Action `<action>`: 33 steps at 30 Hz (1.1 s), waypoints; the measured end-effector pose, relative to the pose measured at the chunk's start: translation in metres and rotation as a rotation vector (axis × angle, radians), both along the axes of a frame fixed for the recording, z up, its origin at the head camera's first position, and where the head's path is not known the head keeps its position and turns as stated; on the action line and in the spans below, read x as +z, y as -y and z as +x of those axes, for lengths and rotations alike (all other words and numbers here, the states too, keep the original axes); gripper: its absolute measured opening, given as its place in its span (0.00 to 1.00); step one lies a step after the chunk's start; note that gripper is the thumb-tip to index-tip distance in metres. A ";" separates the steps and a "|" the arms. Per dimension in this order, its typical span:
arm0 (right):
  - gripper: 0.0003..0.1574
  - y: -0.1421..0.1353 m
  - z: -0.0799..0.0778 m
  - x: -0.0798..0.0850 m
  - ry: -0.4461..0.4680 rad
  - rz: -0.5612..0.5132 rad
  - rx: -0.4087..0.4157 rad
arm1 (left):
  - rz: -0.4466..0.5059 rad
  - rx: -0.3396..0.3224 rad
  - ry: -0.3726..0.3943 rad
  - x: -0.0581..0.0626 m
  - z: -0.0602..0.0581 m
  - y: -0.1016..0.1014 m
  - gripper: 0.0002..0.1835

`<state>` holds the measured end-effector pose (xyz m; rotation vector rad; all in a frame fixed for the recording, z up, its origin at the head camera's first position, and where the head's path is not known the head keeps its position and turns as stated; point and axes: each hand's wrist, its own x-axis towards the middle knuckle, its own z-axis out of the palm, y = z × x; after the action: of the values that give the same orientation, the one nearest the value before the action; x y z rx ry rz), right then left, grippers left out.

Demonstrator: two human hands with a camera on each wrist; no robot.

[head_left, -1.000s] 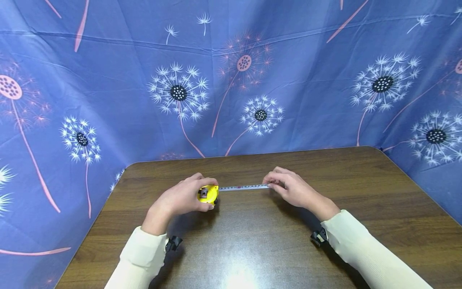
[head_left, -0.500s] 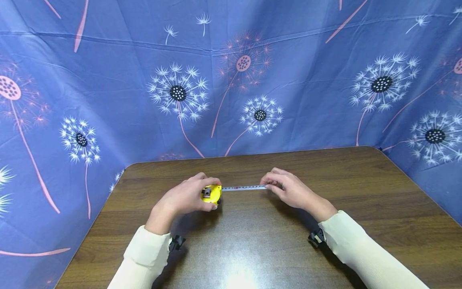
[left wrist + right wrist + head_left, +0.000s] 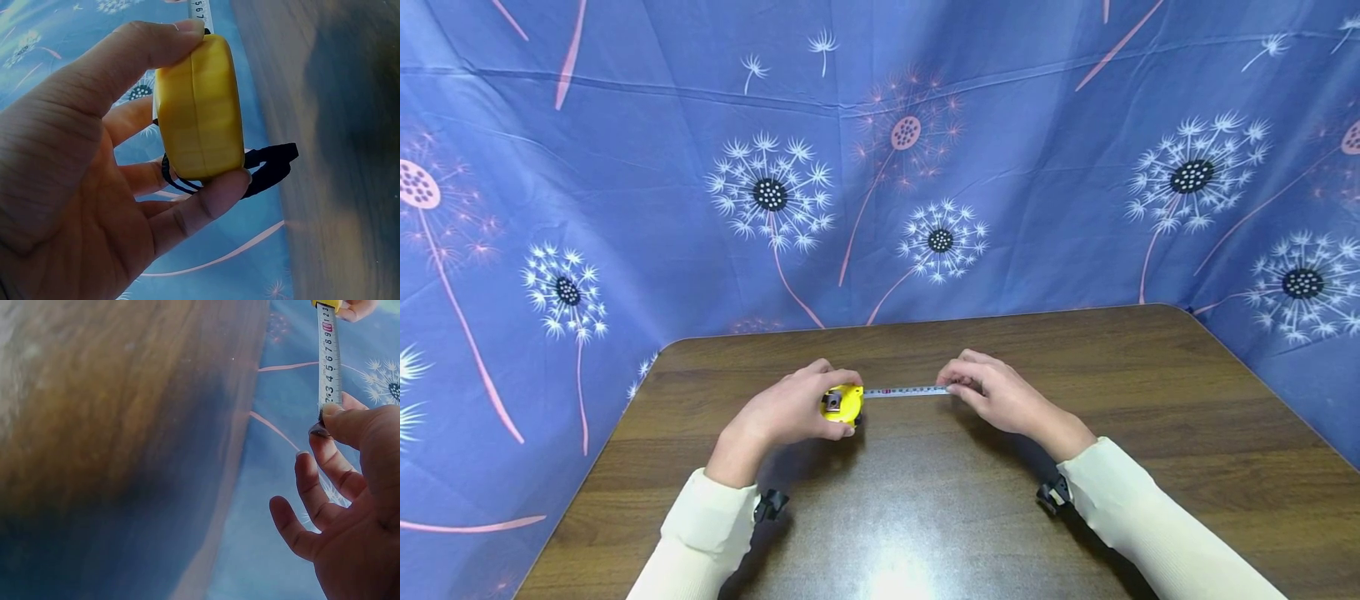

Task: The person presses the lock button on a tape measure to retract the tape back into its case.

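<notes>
A yellow tape measure [image 3: 847, 405] is gripped by my left hand [image 3: 790, 406], thumb and fingers on opposite edges of its case. The left wrist view shows the rounded back of the case [image 3: 200, 109] and a black wrist strap [image 3: 270, 167] hanging from it. A short length of printed metal blade [image 3: 906, 391] runs straight from the case to my right hand [image 3: 996, 392]. In the right wrist view, thumb and index finger pinch the blade's end by its dark hook [image 3: 319, 429], while the other fingers [image 3: 309, 487] curve loosely below.
Both hands are above a brown wood-grain table [image 3: 895, 483] with a rounded far edge. Behind it hangs a blue cloth [image 3: 1037, 208] printed with dandelions. Pale sleeves [image 3: 700, 525] cover both forearms, and a black wrist camera [image 3: 1052, 496] shows below each cuff.
The two hands have drawn slightly closer together, the left moving right and the right moving left. Less blade now shows between case and right fingertips.
</notes>
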<state>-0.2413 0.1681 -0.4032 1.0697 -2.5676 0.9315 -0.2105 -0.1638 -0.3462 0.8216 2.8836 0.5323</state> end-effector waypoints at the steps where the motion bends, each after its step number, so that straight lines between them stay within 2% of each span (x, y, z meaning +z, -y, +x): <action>1: 0.11 0.000 0.000 0.000 0.003 -0.002 0.000 | 0.001 -0.001 -0.001 0.000 0.000 0.000 0.32; 33: 0.09 0.009 0.002 -0.002 0.043 -0.023 0.006 | 0.015 -0.028 0.010 -0.005 -0.004 -0.009 0.33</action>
<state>-0.2394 0.1596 -0.4049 1.0635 -2.5825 0.9936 -0.2141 -0.1549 -0.3515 0.8574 2.8577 0.5548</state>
